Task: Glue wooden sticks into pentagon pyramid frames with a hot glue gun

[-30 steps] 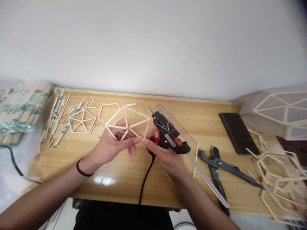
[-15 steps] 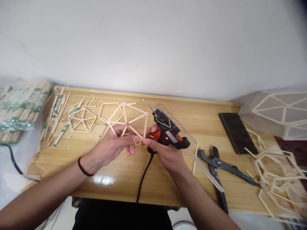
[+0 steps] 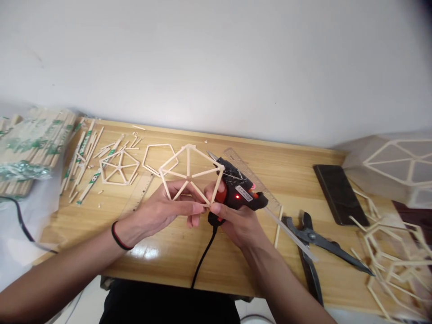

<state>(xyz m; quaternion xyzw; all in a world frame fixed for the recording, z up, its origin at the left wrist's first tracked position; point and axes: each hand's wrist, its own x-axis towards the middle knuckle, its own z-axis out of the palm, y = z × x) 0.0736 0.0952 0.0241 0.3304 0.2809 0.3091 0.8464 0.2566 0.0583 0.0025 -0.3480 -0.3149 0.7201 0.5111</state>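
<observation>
My left hand pinches the lower edge of a spoked frame made of thin wooden sticks, tilted up above the table. With thumb and finger, my right hand grips the same frame's lower right corner. That hand also holds a black and orange hot glue gun, its nozzle pointing up and left and its small red light lit. A long translucent glue stick sticks out of the gun's rear. Behind the frame lie an outline of sticks and a smaller spoked frame.
On the left are loose sticks and a plastic bag of wrapped chopsticks. A clear ruler lies behind the gun. To the right are dark-handled cutters, a black phone and more stick frames.
The stick frame has moved slightly right and been tipped to face me more, with both hands still on it. The whole view has shifted a little.
</observation>
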